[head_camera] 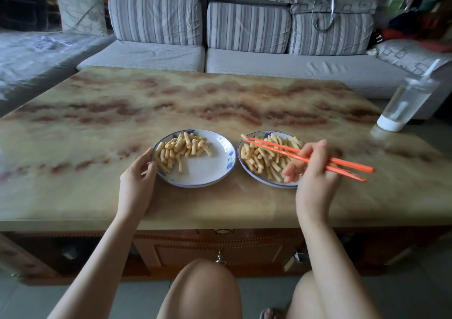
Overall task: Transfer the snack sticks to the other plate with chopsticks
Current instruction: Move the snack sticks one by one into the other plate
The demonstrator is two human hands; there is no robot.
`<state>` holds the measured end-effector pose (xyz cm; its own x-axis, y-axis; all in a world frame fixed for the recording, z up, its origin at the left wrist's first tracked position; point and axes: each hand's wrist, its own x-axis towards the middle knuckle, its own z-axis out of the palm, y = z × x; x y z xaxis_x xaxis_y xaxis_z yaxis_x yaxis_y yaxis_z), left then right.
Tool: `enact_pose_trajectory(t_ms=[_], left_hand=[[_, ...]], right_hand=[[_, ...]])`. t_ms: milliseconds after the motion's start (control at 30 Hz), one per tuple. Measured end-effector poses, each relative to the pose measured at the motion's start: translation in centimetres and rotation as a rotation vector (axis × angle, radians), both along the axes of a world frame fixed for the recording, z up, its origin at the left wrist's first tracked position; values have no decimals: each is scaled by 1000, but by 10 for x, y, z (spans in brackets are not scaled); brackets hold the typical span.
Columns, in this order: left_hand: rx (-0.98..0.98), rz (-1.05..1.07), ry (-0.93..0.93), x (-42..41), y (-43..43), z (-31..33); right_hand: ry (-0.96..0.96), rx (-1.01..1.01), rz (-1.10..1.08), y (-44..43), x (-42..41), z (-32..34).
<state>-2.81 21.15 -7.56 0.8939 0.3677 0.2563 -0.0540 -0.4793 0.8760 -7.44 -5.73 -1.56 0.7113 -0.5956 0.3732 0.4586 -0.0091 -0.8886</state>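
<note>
Two white plates with blue rims stand side by side on the marble-patterned table. The left plate (208,171) carries a loose heap of yellow snack sticks (182,147) on its left half. The right plate (244,168) is crowded with snack sticks (263,158). My right hand (315,171) grips a pair of orange chopsticks (276,146), whose tips hover over the far left rim of the right plate; whether they pinch a stick there I cannot tell. My left hand (137,181) holds the left plate's left rim, its fingers curled round the edge.
A clear bottle with a white base (403,103) stands at the table's right edge. A grey striped sofa (244,56) runs behind the table (171,98). The table's front edge is just below my wrists, with my knees under it.
</note>
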Motion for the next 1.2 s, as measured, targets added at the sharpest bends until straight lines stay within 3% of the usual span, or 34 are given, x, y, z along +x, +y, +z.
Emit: enact_pose_trajectory(t_ms=[200, 567, 933, 1200], left_hand=[[-8, -6, -9, 0, -1, 1], [7, -8, -9, 0, 0, 0], [-13, 3, 1, -1, -1, 2], [-19, 1, 0, 0, -1, 2]], right_hand=[[-48, -13, -209, -23, -5, 1], [-41, -84, -194, -19, -10, 0], [33, -190, 202, 19, 8, -10], [128, -226, 304, 41, 20, -19]])
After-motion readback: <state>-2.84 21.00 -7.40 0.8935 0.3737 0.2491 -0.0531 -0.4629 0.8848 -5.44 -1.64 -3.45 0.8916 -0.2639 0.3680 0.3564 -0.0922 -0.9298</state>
